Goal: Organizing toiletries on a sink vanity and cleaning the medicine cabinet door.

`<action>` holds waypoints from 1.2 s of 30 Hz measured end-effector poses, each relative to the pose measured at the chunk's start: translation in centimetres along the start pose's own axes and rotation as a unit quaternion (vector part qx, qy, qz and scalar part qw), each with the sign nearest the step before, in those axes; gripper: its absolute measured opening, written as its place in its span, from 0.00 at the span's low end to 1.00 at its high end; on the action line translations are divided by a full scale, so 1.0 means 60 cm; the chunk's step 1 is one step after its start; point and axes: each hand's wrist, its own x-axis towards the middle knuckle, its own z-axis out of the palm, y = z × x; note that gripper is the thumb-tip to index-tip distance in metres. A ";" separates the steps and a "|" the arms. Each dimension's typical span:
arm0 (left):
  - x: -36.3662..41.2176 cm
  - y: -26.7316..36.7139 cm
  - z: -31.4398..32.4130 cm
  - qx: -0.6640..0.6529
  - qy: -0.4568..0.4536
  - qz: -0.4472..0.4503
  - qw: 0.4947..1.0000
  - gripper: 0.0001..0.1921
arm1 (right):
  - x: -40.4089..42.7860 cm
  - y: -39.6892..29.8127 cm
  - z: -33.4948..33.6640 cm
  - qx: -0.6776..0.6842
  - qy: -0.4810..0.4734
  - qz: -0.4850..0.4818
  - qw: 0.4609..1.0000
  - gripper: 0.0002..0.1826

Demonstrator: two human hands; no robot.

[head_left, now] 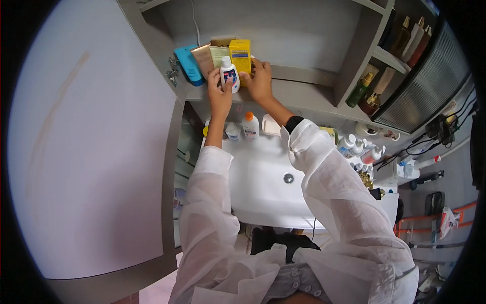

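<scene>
My left hand (pixel 221 91) grips a small white bottle (pixel 229 78) with a white cap and a dark label, upright just in front of the cabinet shelf (pixel 288 90). Beside it my right hand (pixel 260 79) is at the right side of a yellow box (pixel 240 53), thumb near its front; fingers partly behind it. Whether it grips the box or something hidden there, I cannot tell. Left of the box lean a pale green tube (pixel 219 55), a rose-gold tube (pixel 203 60) and a blue tube (pixel 188 64).
Below lies a white washbasin (pixel 262 182) with an orange-capped bottle (pixel 250 126) and a soap dish (pixel 271 124) along its back rim. Several pump bottles (pixel 355 148) stand at right. An open cabinet door (pixel 95 152) fills the left. Cosmetics bottles (pixel 358 91) occupy the right compartment.
</scene>
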 end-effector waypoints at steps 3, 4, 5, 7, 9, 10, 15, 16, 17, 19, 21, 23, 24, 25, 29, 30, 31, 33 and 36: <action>-0.019 -0.010 -0.006 0.065 -0.017 -0.023 0.997 0.26 | -0.013 0.007 -0.007 0.017 -0.043 0.029 0.999 0.29; -0.021 -0.012 -0.012 0.066 -0.019 -0.026 0.997 0.26 | -0.017 0.007 -0.008 0.024 -0.091 0.058 0.994 0.29; -0.022 -0.013 -0.020 0.162 -0.003 0.001 0.987 0.27 | -0.021 0.007 -0.008 0.024 -0.091 0.061 0.994 0.29; -0.023 -0.019 -0.020 0.254 0.008 0.028 0.967 0.28 | -0.028 0.021 -0.011 0.097 -0.103 0.115 0.983 0.26; -0.021 -0.022 -0.011 0.165 0.032 0.013 0.986 0.30 | -0.030 0.032 -0.014 0.070 -0.127 0.075 0.987 0.26; -0.020 -0.021 -0.005 0.134 0.043 -0.003 0.990 0.31 | -0.031 0.037 -0.018 0.043 -0.153 0.033 0.987 0.26; -0.013 -0.030 -0.012 0.119 0.036 0.014 0.992 0.32 | -0.041 0.035 -0.058 0.056 -0.162 -0.015 0.985 0.23; -0.022 -0.034 -0.021 0.160 0.019 0.052 0.986 0.31 | -0.060 0.027 -0.065 0.048 -0.144 -0.027 0.988 0.21; -0.032 -0.039 -0.028 0.201 0.000 0.090 0.975 0.31 | -0.083 0.021 -0.079 0.049 -0.143 -0.021 0.988 0.21; -0.067 -0.021 -0.049 0.259 0.008 0.090 0.962 0.31 | -0.143 -0.029 -0.130 0.124 -0.140 -0.061 0.981 0.21; -0.114 0.010 -0.009 0.356 0.085 0.107 0.924 0.30 | -0.206 -0.046 -0.225 0.188 -0.138 0.007 0.972 0.17; -0.193 0.035 0.039 0.335 0.113 0.066 0.933 0.24 | -0.279 -0.032 -0.320 0.183 -0.141 0.117 0.966 0.14; -0.242 0.036 0.068 0.342 0.109 0.043 0.932 0.22 | -0.323 -0.004 -0.369 0.160 -0.134 0.167 0.964 0.14; -0.303 0.029 0.104 0.310 0.074 0.007 0.948 0.20 | -0.372 0.032 -0.423 0.132 -0.122 0.223 0.958 0.13; -0.534 0.051 0.199 0.243 -0.102 -0.121 0.957 0.19 | -0.521 0.113 -0.625 -0.035 -0.046 0.376 0.925 0.10; -0.587 0.049 0.223 0.199 -0.149 -0.159 0.955 0.19 | -0.542 0.118 -0.674 -0.070 -0.017 0.392 0.917 0.09; -0.622 0.053 0.261 0.151 -0.193 -0.193 0.950 0.19 | -0.554 0.130 -0.722 -0.107 0.014 0.401 0.910 0.07; -0.682 0.073 0.325 0.140 -0.305 -0.208 0.919 0.18 | -0.578 0.146 -0.818 -0.167 0.027 0.431 0.886 0.06; -0.746 0.051 0.415 0.109 -0.374 -0.181 0.903 0.17 | -0.599 0.185 -0.903 -0.172 0.102 0.422 0.884 0.04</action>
